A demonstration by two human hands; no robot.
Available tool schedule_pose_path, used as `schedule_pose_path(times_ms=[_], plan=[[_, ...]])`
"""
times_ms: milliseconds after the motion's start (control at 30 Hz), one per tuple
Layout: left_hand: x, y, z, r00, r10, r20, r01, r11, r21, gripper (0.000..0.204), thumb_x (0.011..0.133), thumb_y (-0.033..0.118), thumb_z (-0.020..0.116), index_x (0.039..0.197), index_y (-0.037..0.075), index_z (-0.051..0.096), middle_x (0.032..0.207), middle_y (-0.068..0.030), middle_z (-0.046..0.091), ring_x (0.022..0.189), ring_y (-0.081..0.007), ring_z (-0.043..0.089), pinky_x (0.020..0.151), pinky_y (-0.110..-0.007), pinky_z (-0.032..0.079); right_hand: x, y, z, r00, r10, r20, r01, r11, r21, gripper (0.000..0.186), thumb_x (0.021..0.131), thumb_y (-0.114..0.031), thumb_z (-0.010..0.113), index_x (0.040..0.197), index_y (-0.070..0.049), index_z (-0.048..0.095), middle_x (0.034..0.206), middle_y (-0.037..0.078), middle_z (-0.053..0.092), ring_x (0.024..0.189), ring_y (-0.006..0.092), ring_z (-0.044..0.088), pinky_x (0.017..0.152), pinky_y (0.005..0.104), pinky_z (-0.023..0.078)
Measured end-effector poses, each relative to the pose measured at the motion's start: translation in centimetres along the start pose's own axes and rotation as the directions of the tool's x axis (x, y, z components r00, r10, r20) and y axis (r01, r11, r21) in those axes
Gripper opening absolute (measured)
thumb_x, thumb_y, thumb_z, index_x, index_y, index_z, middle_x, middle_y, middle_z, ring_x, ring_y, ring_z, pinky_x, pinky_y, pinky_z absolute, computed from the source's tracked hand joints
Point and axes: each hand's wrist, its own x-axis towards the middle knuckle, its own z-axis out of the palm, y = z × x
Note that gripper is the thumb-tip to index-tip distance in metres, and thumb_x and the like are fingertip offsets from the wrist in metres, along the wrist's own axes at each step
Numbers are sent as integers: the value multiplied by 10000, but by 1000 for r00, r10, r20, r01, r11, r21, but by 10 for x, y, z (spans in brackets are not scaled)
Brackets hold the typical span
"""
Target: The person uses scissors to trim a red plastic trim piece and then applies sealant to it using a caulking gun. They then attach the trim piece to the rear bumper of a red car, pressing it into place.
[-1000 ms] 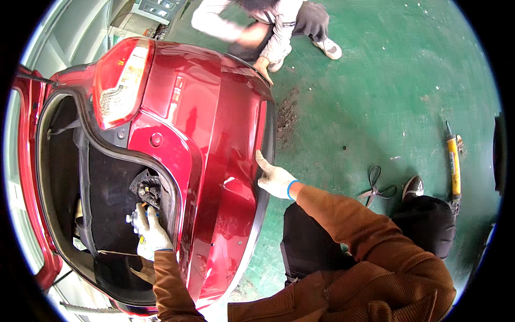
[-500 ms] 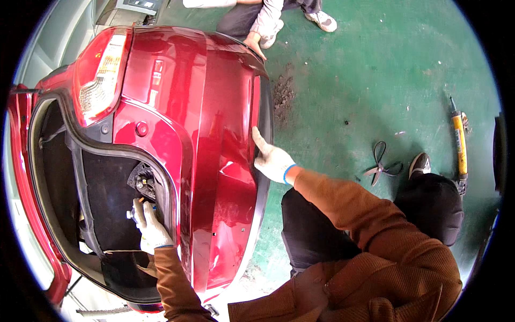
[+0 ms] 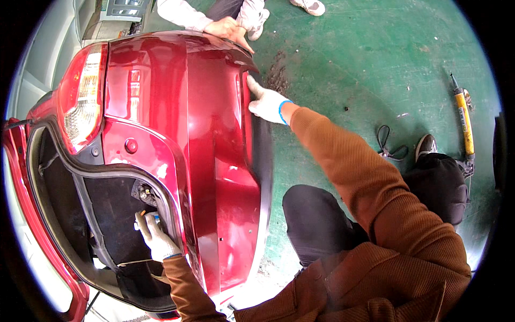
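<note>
A red rear bumper (image 3: 209,134) runs along the back of a red car whose boot stands open. Against the black strip near the bumper's lower edge, my right hand (image 3: 265,103), in a white glove, rests with one finger stretched out. The other fingers partly bend out of sight. My left hand (image 3: 159,240), also gloved, is inside the boot opening (image 3: 115,209), next to its rubber seal. Its fingers are closed round a small white-and-blue item with an orange tip, mostly hidden by the glove. Beyond that hand, a small lamp fitting (image 3: 145,193) shows in the boot wall.
At the far end, another person's hands (image 3: 228,29) touch the bumper. Dark dirt (image 3: 277,72) lies on the green floor. Black-handled scissors (image 3: 387,146) and a yellow caulking gun (image 3: 464,121) lie to the right, near my shoe. A tail lamp (image 3: 83,99) sits above the boot corner.
My right hand has slid along the bumper toward its far end. The left hand stays in the boot with the small item. Both hands of the other person now show at the bumper.
</note>
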Motion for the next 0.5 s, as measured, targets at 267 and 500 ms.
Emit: schedule_pose_path(times_ms=[267, 500], plan=[[7, -10, -5, 1000, 28, 11, -29, 997, 73, 598, 1082, 315, 613, 1589, 32, 468, 1360, -108, 616, 1156, -203, 599, 1034, -370, 477, 3, -6, 3, 999, 41, 18, -41, 999, -15, 925, 934, -169, 585, 1717, -81, 99, 1600, 302, 467, 1450, 367, 526, 1198, 375, 391], [3, 3, 6, 1000, -8, -2, 8, 1000, -7, 623, 1076, 319, 619, 1597, 18, 456, 1445, -130, 576, 1232, -227, 575, 1078, -379, 463, -44, 13, 26, 999, -30, 36, 33, 996, -83, 934, 923, -160, 576, 1714, -83, 84, 1508, 345, 532, 1373, 409, 587, 1172, 411, 430]])
